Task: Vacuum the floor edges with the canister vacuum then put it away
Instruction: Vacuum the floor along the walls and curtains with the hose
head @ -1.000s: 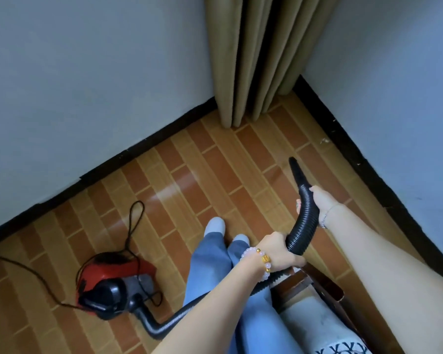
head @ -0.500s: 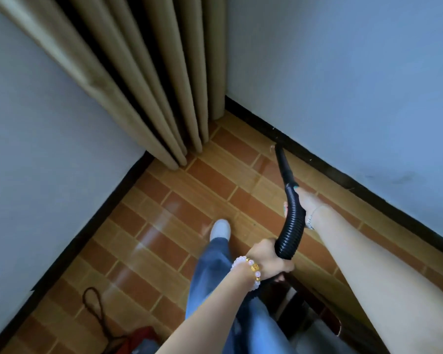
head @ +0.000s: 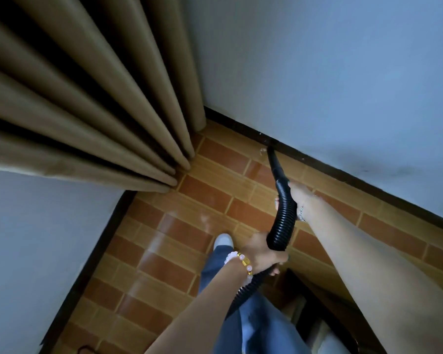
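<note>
**1. Change of state.** One second ago I faced the left-hand wall, with the red canister on the floor at 8 o'clock. I have since turned right. The canister is now out of view. The right-hand wall [head: 330, 60] fills the field from 12 to 3 o'clock. The hose [head: 283, 218] has travelled with me. The nozzle [head: 274, 162], which hung over open tiles, now points to 1 o'clock with its tip at the skirting board [head: 348, 175]. Pale debris [head: 262, 150] lies just beside the tip.

**2. Hands.** The left hand [head: 262, 254] is clenched round the hose at its lower bend. The right hand [head: 296, 194] grasps the hose nearer the nozzle, fingers wrapped round it.

**3. Meaning for the task.** My judgement: edge cleaning is in progress along this wall, and the debris is the immediate target. The run toward 4 o'clock remains, and putting the vacuum away has not started.

**4. Room and surface.**
- Curtain [head: 87, 93]: tan, heavy folds, 9 to 12 o'clock, hem meeting the floor at the corner.
- Left-hand wall [head: 36, 251]: 7 to 9 o'clock, also edged in dark skirting.
- Floor [head: 189, 221]: glossy brick-pattern tile, orange and tan, reflective.
- Dark wooden furniture [head: 322, 302]: 5 o'clock, type uncertain.
- My shoe [head: 223, 240]: pale, at 6 o'clock, near the left hand.
</note>
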Motion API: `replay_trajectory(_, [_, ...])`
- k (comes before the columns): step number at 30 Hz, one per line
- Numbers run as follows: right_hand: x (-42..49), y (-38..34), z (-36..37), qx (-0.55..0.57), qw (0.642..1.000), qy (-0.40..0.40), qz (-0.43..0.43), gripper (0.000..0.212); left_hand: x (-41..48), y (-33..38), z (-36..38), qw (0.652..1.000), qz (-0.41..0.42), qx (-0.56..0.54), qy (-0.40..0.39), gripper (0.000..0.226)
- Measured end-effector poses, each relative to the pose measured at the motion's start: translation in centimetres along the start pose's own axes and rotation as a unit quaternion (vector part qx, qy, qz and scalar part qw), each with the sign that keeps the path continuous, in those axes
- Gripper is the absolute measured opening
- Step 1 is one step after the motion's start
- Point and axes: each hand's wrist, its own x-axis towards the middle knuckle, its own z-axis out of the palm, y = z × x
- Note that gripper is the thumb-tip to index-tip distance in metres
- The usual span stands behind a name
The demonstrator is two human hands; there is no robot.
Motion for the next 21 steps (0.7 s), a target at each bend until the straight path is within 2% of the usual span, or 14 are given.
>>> replay_trajectory(1, [-0.2,-0.1,0.1,0.01,1.0,-0.01,0.022,0.029,0.1,0.2,-0.3,1.0,-0.002,0.003,0.0,0.013])
replay_trajectory(9, [0.3,-0.9,0.8,0.0,1.0,-0.015,0.027,0.027,0.9,1.1,-1.2,1.0,-0.01,0.02,-0.002,0.014])
replay_trajectory(21, [1.2,-0.9,-2.1,0.034,0.999,-0.02,0.029,0.031,2.0,1.8,0.0,0.998,-0.032,-0.049,-0.029,0.017])
